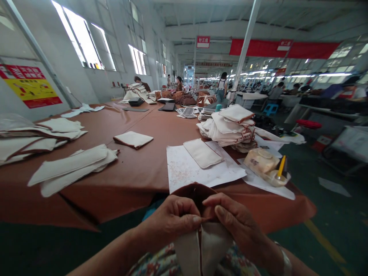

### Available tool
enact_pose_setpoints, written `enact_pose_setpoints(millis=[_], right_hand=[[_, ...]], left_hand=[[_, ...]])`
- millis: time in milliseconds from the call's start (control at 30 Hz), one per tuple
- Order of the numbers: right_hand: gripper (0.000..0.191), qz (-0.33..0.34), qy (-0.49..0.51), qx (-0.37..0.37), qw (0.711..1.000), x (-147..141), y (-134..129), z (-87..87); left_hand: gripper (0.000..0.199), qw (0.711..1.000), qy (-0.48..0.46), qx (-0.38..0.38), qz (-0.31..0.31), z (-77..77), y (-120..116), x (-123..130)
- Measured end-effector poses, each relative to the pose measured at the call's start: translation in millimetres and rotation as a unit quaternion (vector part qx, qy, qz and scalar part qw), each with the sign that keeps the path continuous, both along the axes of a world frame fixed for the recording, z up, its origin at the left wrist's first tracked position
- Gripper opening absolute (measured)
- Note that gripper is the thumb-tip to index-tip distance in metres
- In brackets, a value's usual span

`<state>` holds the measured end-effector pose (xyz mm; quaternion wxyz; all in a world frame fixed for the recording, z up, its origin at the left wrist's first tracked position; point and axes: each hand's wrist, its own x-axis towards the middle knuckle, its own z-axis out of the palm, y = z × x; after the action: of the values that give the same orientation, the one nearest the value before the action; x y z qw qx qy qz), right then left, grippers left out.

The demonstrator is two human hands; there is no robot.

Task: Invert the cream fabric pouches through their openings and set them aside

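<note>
Close to my body, at the front edge of the table, I hold a brown and off-white sewn piece (pixel 214 239), with a dark seam or slit running down its middle. My left hand (pixel 176 216) pinches its upper edge between thumb and fingers. On the other side of the seam, my right hand (pixel 237 218) is closed on the same edge, fingers bent over it. Brown material rises behind my fingertips. Just beyond lies a white paper sheet (pixel 178 180) with brown scraps, bearing an off-white padded panel (pixel 202 154).
The table (pixel 138 126) has a brown covering. Panels with brown edges form a stack (pixel 230 126) at right and a pile (pixel 28 142) at left. Two long strips (pixel 77 166) lie nearer. A cut plastic container (pixel 263 163) holds a yellow-handled tool (pixel 281 168). Other people work farther back.
</note>
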<state>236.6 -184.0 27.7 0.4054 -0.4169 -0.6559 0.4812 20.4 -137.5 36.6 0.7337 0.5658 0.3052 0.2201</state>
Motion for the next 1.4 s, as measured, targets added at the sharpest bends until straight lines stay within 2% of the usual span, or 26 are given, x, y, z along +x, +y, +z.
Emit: enact_pose_setpoints(millis=[67, 167, 300, 433, 533, 600, 667, 767, 833, 933, 1000, 1100, 1167, 1267, 1400], right_hand=[[0.035, -0.001, 0.017, -0.058, 0.998, -1.4, 1.9, 6.9], [0.042, 0.052, 0.033, -0.106, 0.992, -2.4, 4.8, 16.4], [0.037, 0.078, 0.112, -0.182, 0.974, -2.4, 4.9, 17.5], [0.029, 0.092, 0.246, -0.214, 0.941, -11.8, 0.2, 4.3], [0.025, 0.103, 0.356, -0.23, 0.9, -24.1, -4.2, -12.3], [0.026, 0.105, 0.391, -0.226, 0.886, -27.9, -4.8, -23.1], [0.026, 0.096, 0.361, -0.208, 0.904, -24.7, -2.3, -28.3], [0.027, 0.097, 0.214, -0.143, 0.961, -10.1, 6.2, -18.6], [0.035, 0.119, 0.102, -0.09, 0.984, -0.1, 12.9, -4.1], [0.036, 0.142, 0.021, -0.045, 0.989, 7.6, 19.8, 11.7], [0.034, 0.136, 0.051, -0.057, 0.988, 7.7, 21.4, 11.1], [0.03, 0.115, 0.165, -0.117, 0.973, 4.3, 20.6, -3.4], [0.026, 0.108, 0.236, -0.171, 0.95, 2.2, 19.3, -15.2], [0.022, 0.1, 0.284, -0.225, 0.927, 1.5, 17.8, -27.1], [0.023, 0.089, 0.243, -0.222, 0.94, 3.6, 17.4, -28.0]], left_hand=[[0.038, 1.0, 0.0, 0.004, 0.003, 2.7, -1.0, -0.5], [0.036, 1.0, -0.018, -0.008, 0.013, 5.5, -3.6, -0.5], [0.032, 0.996, -0.062, -0.052, 0.025, 2.7, -7.1, -0.8], [0.031, 0.991, -0.105, -0.08, 0.036, -1.0, -14.0, 3.3], [0.028, 0.984, -0.149, -0.085, 0.043, -0.4, -22.3, 9.9], [0.028, 0.983, -0.164, -0.071, 0.042, 1.2, -26.1, 12.7], [0.028, 0.99, -0.133, -0.023, 0.04, 4.1, -26.5, 12.2], [0.029, 0.993, -0.018, 0.114, 0.017, 12.1, -21.6, 7.5], [0.029, 0.976, 0.05, 0.21, -0.003, 19.5, -17.6, 5.4], [0.022, 0.938, 0.107, 0.328, 0.021, 29.7, -13.2, 5.6], [0.014, 0.933, 0.121, 0.337, 0.041, 33.8, -10.5, 5.8], [0.025, 0.958, 0.131, 0.251, 0.036, 35.2, -6.1, 3.0], [0.027, 0.964, 0.129, 0.231, 0.039, 33.2, -4.0, 0.1], [0.019, 0.951, 0.101, 0.285, 0.064, 27.4, -2.6, -2.7], [0.006, 0.895, 0.088, 0.43, 0.081, 18.3, -2.1, -4.0]])
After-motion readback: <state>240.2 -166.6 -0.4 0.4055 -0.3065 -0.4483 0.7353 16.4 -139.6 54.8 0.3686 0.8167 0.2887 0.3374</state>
